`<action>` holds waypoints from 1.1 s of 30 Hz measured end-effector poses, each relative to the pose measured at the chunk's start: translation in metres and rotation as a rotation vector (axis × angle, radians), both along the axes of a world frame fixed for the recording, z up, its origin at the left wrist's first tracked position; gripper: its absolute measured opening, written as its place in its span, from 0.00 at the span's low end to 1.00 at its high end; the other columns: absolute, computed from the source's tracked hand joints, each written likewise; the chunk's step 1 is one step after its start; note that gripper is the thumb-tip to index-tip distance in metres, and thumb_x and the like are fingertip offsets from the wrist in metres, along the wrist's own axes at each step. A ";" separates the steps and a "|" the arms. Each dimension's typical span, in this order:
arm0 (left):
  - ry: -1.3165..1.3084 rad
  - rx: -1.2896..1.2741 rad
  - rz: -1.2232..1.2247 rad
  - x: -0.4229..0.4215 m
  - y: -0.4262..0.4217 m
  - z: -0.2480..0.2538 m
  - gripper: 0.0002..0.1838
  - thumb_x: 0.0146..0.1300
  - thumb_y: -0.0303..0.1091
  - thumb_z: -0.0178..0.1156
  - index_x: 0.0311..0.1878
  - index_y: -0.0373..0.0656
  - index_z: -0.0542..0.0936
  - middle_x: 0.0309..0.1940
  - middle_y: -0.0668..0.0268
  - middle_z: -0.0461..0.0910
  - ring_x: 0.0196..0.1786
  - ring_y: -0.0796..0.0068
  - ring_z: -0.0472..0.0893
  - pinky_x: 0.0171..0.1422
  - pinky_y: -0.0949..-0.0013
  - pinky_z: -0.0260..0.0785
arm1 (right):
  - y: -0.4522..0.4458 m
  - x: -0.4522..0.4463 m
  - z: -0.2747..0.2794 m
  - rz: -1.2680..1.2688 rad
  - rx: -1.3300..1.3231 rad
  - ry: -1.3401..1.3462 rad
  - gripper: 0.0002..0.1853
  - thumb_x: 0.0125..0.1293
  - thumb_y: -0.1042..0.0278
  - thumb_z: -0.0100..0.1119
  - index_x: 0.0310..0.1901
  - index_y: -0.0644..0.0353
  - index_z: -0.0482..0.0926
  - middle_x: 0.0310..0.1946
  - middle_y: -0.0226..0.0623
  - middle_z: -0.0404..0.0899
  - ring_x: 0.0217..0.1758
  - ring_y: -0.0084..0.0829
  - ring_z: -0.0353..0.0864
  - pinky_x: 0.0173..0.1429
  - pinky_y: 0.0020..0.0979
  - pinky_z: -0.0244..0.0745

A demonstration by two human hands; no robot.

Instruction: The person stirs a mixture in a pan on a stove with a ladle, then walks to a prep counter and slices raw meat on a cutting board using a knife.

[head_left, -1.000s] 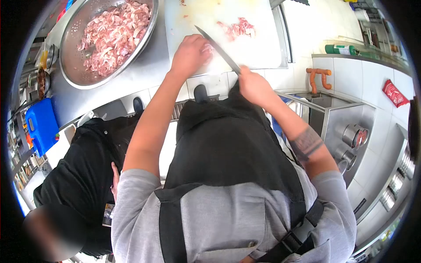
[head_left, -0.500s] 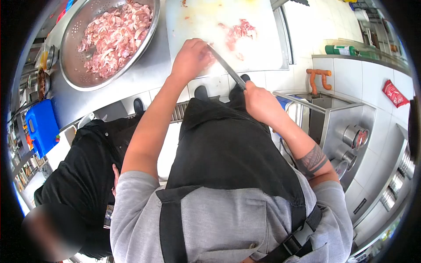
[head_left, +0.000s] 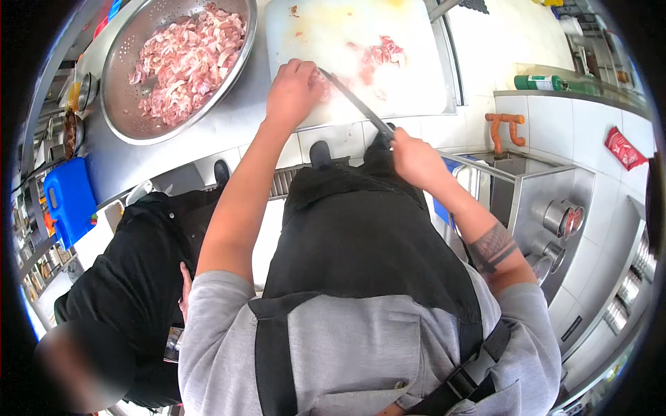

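Observation:
A long knife (head_left: 355, 102) is gripped by its handle in my right hand (head_left: 418, 161), its blade slanting up and left across the cutting board (head_left: 423, 73). The blade's tip lies close by the fingers of my left hand (head_left: 295, 93). Those fingers are curled down onto a piece of raw meat (head_left: 321, 88) at the board's front left, and part of it is hidden under them. Farther back on the board is a small heap of cut raw meat (head_left: 383, 54). Left of the board, a perforated steel colander (head_left: 114, 104) holds a large pile of meat strips (head_left: 191, 66).
A person in black (head_left: 132, 277) stands close on my left. Beyond them is a blue jug (head_left: 69, 201). To my right are a steel rack (head_left: 534, 201) with pots, an orange pipe (head_left: 504, 128), and a green bottle (head_left: 538, 82) on a ledge.
The knife and my right hand have shifted slightly right and down. My left hand stays on the meat, a little farther left. The colander appears slightly farther right in view.

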State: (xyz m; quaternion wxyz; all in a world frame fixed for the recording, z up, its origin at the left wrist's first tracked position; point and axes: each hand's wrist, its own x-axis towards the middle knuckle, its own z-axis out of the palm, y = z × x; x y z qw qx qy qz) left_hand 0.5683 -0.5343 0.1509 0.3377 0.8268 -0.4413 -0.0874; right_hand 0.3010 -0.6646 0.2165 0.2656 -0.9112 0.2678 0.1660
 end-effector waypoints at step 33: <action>0.056 0.112 0.150 0.003 -0.025 0.004 0.21 0.58 0.33 0.72 0.54 0.39 0.78 0.45 0.56 0.83 0.48 0.51 0.83 0.58 0.58 0.76 | -0.033 -0.001 -0.027 -0.248 -0.034 -0.148 0.11 0.78 0.65 0.50 0.46 0.68 0.70 0.30 0.67 0.82 0.38 0.67 0.83 0.46 0.62 0.77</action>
